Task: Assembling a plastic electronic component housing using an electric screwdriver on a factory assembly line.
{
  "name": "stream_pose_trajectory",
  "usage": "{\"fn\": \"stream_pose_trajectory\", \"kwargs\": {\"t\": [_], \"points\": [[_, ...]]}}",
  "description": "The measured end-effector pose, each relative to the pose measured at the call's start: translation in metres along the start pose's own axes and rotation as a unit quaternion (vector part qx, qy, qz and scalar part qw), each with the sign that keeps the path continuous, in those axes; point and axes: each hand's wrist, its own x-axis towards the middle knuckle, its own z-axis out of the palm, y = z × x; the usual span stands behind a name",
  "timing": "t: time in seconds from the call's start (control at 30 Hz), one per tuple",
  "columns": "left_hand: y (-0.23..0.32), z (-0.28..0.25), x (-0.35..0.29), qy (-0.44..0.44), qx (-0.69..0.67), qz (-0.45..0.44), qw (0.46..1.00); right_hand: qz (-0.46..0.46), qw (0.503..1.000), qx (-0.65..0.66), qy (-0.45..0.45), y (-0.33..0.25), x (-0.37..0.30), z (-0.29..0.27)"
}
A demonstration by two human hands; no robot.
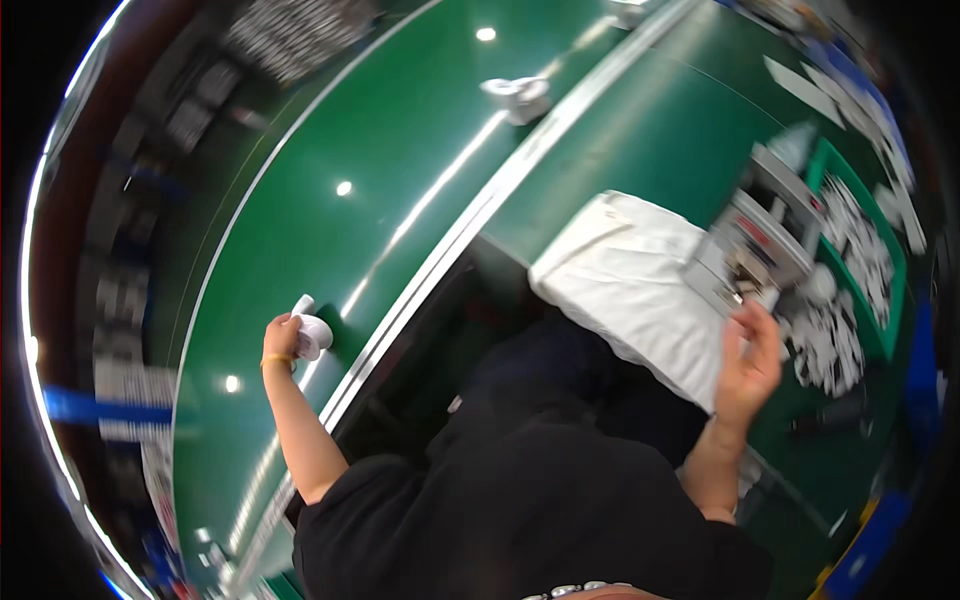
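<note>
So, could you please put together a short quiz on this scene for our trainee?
1. Multiple choice: what colour is the bin that holds many small white pieces, at the right of the picture?
A) Red
B) Green
C) Yellow

2. True or false: the person's left hand is empty.

3. Short answer: which of the person's hands is nearer to the grey machine?

Key:
1. B, green.
2. False: it holds a white item.
3. The right hand, whose fingers are raised at the machine's near side.
</note>
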Motion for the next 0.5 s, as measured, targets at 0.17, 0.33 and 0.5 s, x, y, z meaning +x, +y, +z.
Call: {"fn": "stream_pose_trajectory", "kwargs": {"t": [0.17,0.33,0.5], "points": [[0.298,0.012,-0.069,-0.152,-0.544,0.256,0.785,0.001,0.993,0.051,-0.102,-0.030,-0.013,0.028],[0.467,0.064,-0.190,-0.628,-0.628,0.100,0.449,-0.100,0.990,0.004,-0.103,-0.042,-0.021,0.028],[0.491,0.098,-0.243,-0.659,-0.494,0.318,0.469,0.201,0.972,0.121,-0.003,-0.048,-0.034,-0.020]]}}
